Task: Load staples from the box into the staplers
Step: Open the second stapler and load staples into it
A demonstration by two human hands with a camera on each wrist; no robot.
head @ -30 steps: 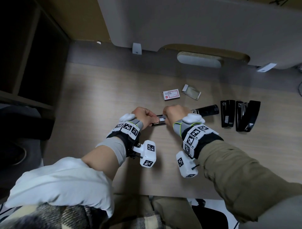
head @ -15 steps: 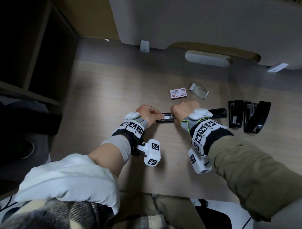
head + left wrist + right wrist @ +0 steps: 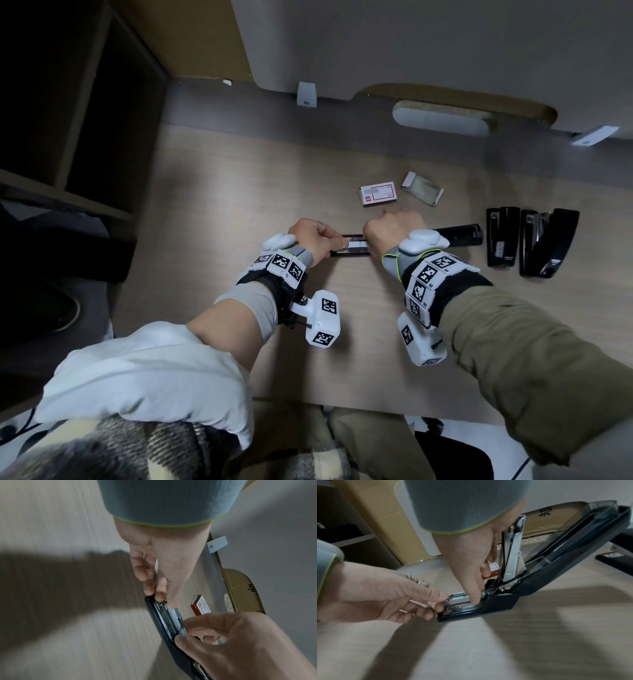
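Lying open on the desk (image 3: pixel 212 212), the black stapler (image 3: pixel 505 601) shows its silver channel; my left hand (image 3: pixel 310 236) pinches its front, my right hand (image 3: pixel 394 231) fingers curl into it.

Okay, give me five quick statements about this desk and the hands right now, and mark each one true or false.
1. The stapler being worked on lies with its top swung open. True.
2. The left hand is resting flat on the desk, away from that stapler. False: its fingertips pinch the front end of the metal staple track.
3. Two more black staplers lie on the desk to the person's right. True.
4. The red and white staple box is held in the right hand. False: the box lies on the desk beyond the hands, and the right hand's fingers reach down into the open stapler.
5. The person wears a ring on the left hand. True.
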